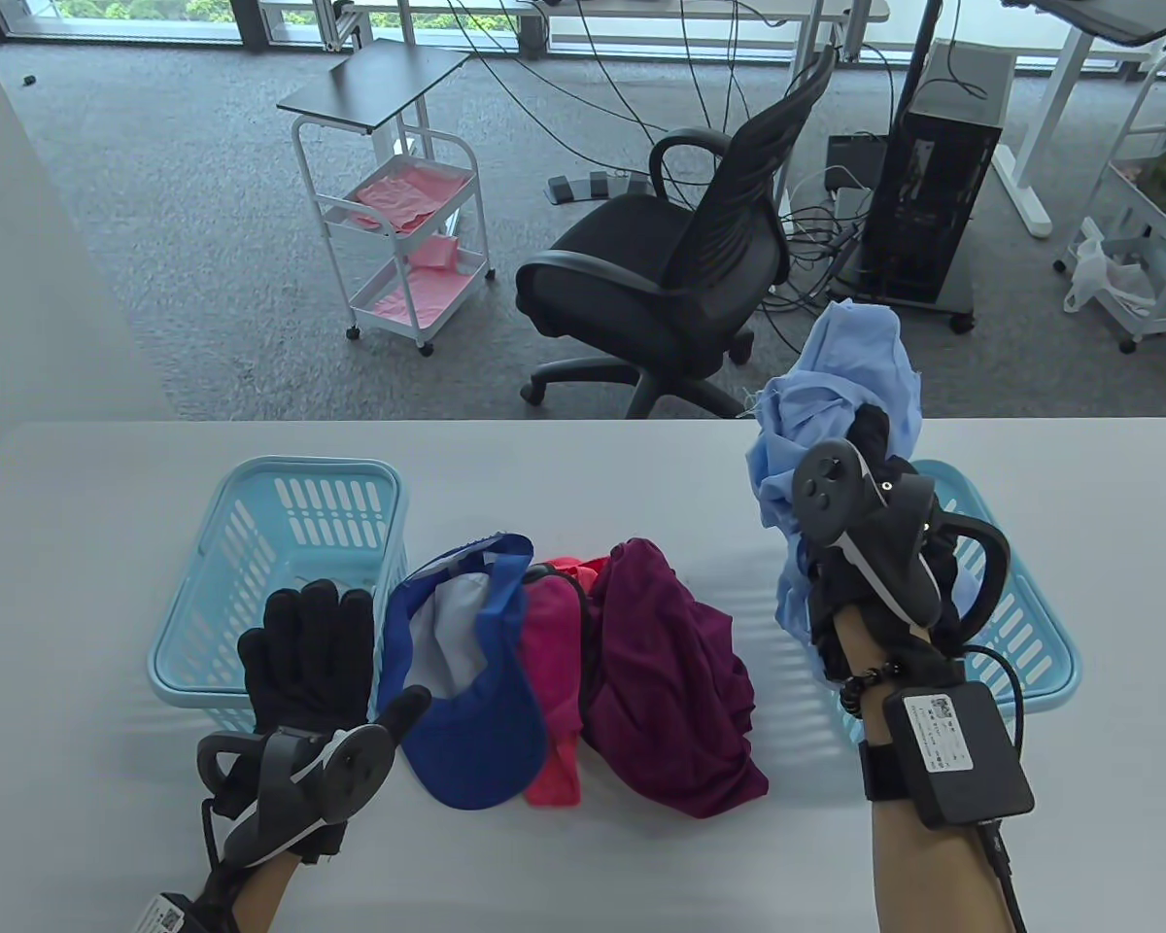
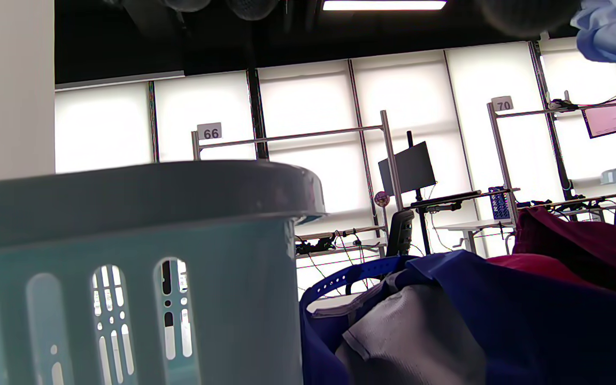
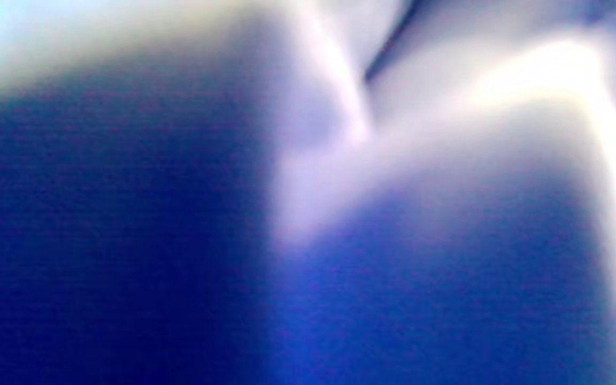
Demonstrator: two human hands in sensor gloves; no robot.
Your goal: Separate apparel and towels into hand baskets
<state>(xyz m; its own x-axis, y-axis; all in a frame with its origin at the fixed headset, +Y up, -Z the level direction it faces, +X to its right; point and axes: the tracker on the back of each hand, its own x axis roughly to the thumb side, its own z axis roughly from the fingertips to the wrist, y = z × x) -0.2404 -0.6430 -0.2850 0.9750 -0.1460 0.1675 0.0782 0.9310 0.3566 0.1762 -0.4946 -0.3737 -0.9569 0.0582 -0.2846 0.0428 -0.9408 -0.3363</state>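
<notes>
Left basket [image 1: 253, 544] sitting at the frame's left, left hand [image 1: 306, 651] resting flat with fingers spread beside it, blue cap [image 1: 476, 719], pink cloth [image 1: 549, 661] and maroon garment [image 1: 670, 680] lying mid-table, right hand [image 1: 874, 544] gripping a light blue garment [image 1: 836, 408] raised over the right basket [image 1: 1030, 622]

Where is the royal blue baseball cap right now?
In the table view the royal blue baseball cap lies on the white table, left of centre, between the left light blue plastic basket and the pink cloth, beside the left hand.
</notes>
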